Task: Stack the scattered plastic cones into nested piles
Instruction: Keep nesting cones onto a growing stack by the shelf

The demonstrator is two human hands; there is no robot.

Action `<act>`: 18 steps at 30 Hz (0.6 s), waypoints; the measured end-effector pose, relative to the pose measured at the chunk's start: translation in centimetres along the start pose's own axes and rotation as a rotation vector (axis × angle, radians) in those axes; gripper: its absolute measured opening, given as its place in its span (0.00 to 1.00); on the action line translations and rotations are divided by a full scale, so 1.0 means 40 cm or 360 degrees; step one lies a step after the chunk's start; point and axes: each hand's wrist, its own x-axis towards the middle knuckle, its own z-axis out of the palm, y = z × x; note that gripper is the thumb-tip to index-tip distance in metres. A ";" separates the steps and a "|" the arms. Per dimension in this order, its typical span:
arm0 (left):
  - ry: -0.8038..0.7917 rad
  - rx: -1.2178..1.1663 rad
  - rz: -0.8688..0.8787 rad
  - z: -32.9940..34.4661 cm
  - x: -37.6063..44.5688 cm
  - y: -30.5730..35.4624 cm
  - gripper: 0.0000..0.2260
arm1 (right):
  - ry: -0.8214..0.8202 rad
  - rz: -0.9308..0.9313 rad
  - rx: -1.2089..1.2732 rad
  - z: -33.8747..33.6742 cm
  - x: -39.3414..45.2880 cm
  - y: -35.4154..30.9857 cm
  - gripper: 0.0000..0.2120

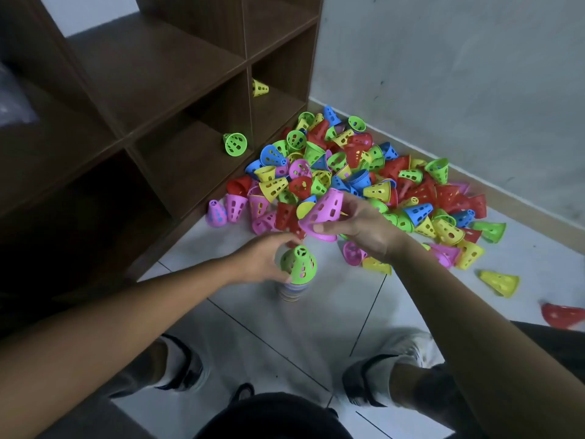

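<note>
Pink cone, centre frame: perforated plastic, likely light, stiff, slick. Right hand pinches its rim; left hand curls around green-topped stack on floor.

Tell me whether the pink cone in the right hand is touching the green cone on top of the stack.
Apart. The head view shows floor tile between the pink cone held by the right hand and the green cone.

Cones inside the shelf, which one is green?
The cone in the lower left cubby is green, lying on its side with its mouth toward the camera. The other, in the cubby up right, is yellow.
</note>
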 end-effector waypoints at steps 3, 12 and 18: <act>0.0004 0.0027 -0.0044 -0.027 -0.002 -0.041 0.28 | -0.0011 -0.0017 -0.0220 0.028 -0.007 0.005 0.30; 0.0395 0.0064 -0.0484 -0.129 -0.013 -0.217 0.17 | -0.0166 0.0000 -0.0511 0.098 0.009 0.107 0.29; 0.0428 0.0048 -0.0626 -0.153 0.007 -0.293 0.16 | -0.0102 -0.0079 -0.0520 0.123 0.013 0.158 0.28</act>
